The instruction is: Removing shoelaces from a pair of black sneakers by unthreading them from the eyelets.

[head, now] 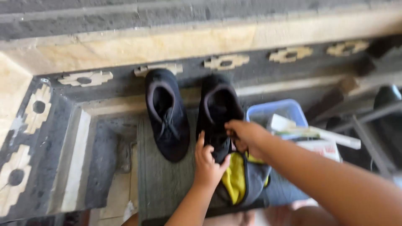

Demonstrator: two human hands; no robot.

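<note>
Two black lace-up shoes stand side by side on a grey mat (163, 184). The left shoe (166, 114) is untouched. My left hand (207, 161) rests against the near end of the right shoe (217, 111), fingers spread. Over the same shoe's laces, my right hand (245, 134) has its fingers curled and pinching there. A yellow and grey cloth (240, 178) lies bunched just below both hands.
A blue plastic tub (276, 111) holding white boxes and papers sits right of the shoes. Patterned grey and cream floor tiles (86, 78) and a stone step (167, 42) lie beyond. Dark metal furniture legs (364, 138) stand at far right.
</note>
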